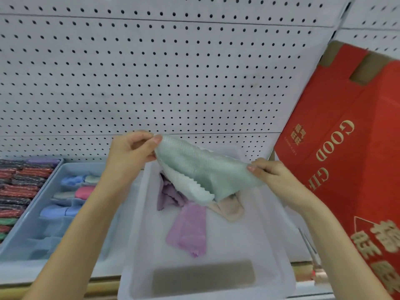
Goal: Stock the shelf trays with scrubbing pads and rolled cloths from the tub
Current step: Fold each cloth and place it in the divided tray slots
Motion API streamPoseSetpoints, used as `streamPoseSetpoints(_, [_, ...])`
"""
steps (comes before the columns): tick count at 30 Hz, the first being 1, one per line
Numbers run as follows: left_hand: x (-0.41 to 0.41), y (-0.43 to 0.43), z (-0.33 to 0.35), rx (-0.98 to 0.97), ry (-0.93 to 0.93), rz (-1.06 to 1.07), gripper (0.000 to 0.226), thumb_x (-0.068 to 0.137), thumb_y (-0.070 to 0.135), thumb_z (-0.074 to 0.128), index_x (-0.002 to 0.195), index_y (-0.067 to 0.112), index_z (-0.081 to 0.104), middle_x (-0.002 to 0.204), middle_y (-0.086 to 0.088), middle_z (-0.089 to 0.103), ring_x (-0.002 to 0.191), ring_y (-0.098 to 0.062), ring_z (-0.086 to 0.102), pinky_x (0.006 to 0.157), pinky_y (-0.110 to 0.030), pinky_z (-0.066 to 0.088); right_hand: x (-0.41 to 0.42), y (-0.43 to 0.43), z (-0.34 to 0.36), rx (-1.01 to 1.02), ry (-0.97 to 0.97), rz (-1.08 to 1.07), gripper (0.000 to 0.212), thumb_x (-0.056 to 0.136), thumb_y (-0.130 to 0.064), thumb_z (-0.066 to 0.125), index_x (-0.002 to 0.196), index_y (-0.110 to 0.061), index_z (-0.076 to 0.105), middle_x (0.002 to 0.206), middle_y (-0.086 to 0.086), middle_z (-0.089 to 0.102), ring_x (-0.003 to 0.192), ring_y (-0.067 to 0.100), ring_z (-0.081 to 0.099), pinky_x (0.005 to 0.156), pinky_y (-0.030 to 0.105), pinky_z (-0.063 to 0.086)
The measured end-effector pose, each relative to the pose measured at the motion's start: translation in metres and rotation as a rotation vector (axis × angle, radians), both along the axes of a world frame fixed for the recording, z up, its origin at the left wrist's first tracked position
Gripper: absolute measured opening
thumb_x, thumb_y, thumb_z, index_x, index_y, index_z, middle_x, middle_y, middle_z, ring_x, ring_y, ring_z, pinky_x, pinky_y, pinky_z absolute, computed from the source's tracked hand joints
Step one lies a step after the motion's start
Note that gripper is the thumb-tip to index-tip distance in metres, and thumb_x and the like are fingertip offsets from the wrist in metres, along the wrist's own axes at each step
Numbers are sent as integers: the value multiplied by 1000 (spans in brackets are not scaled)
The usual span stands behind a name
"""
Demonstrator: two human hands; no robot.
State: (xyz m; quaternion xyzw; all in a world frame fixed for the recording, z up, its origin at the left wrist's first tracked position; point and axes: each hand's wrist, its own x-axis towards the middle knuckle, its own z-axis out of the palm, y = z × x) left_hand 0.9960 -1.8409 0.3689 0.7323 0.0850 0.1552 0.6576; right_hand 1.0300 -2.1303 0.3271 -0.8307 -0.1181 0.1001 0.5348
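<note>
Two hands hold one pale green cloth stretched between them, just above the tub. The left hand pinches the upper corner between thumb and curled fingers. The right hand pinches the lower right corner the same way.

The green cloth sags in the middle, and a white, zigzag-edged layer folds down toward the tub. I judge it light, soft and limp, with no stiffness of its own, and textured rather than slippery. The corners suit spreading it. To roll it, I would lay it flat first, then grip across the whole roll so it cannot spring open.

Loose in the tub lie purple cloths and a peach cloth. Left of the tub, a tray holds rolled cloths in compartments. Farther left are striped pads. At right leans a red box, with pegboard behind everything.
</note>
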Motion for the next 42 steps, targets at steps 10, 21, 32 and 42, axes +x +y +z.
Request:
streamPoseSetpoints(10, [3, 3, 3, -115, -111, -51, 15, 95, 15, 55, 84, 13, 66, 72, 7, 67, 67, -7, 60, 66, -17, 51, -4, -5, 56, 380, 2, -106, 22, 95, -15, 50, 84, -4, 66, 82, 7, 67, 73, 13, 61, 70, 22, 50])
streamPoseSetpoints(21, [-4, -6, -3, -240, -53, -40, 17, 96, 19, 53, 83, 14, 62, 75, -1, 65, 66, -15, 57, 62, -27, 49, -6, -4, 71, 463, -20, -286, 21, 78, -29, 63, 84, -10, 70, 68, 2, 65, 56, 11, 53, 53, 22, 44])
streamPoseSetpoints(32, [-10, -10, -2, 130, -283, 102, 25, 94, 17, 58, 71, 27, 58, 48, 12, 48, 46, -2, 34, 45, -18, 30, -11, -7, 69, 284, -65, -293, 15, 88, -16, 62, 87, -5, 73, 79, 6, 69, 73, 20, 57, 70, 34, 45])
streamPoseSetpoints(42, [-33, -66, -9, 17, -219, -69, 16, 89, 7, 62, 76, 15, 69, 65, 15, 66, 60, 3, 56, 61, -12, 43, -53, 35, 69, 420, 142, 173, 18, 86, 7, 58, 90, -10, 64, 76, 10, 62, 67, 15, 61, 62, 24, 52])
